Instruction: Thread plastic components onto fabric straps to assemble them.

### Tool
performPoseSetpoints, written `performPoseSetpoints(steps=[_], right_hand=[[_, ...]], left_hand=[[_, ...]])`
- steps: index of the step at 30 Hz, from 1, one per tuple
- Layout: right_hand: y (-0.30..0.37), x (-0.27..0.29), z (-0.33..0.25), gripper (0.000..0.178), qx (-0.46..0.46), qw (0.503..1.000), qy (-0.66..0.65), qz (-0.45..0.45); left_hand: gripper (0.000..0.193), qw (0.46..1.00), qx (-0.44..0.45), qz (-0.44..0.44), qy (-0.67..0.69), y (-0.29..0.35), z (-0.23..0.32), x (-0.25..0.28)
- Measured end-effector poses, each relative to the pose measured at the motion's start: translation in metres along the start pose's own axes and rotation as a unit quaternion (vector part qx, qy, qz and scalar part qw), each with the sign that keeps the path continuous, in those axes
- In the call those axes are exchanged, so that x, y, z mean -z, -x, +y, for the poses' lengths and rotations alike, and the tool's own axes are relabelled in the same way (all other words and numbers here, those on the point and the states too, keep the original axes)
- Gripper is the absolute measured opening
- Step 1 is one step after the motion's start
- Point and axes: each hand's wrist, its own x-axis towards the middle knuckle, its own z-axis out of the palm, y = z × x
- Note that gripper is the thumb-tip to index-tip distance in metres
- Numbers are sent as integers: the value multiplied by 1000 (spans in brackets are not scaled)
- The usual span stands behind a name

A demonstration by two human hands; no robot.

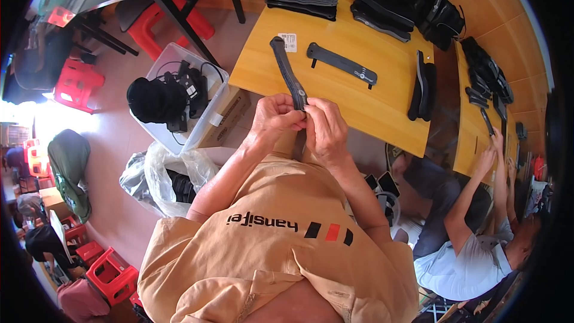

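A dark grey fabric strap (287,72) with a small round light mark points away from me, its far end by a white label (288,42) on the wooden table (257,66). Its near end is pinched by my left hand (275,118) and my right hand (326,125), side by side at the table's front edge. The fingertips hide that end. A second dark grey strap (344,64) lies flat on the table to the right, with two short black tabs sticking out of its lower edge.
Stacked grey and black strips (302,0) lie at the table's back, beside a pile of black straps (382,15). More black strips (422,87) lie at the right edge. A plastic bin (218,98) of black gear stands left. A co-worker (466,257) handles a strap at right.
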Motion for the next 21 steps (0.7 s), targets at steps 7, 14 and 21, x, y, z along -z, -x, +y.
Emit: performPoseSetpoints(steps=[7, 14, 21], right_hand=[[-9, 1, -6, 7, -178, 969, -171, -14], [-10, 0, -9, 4, -241, 941, -235, -33], [-11, 7, 4, 11, -465, 680, -559, -92]], left_hand=[[12, 999, -3, -4, -40, 6, 10, -1], [13, 999, 7, -9, -37, 12, 16, 4], [15, 998, 34, -47, -36, 19, 18, 10]])
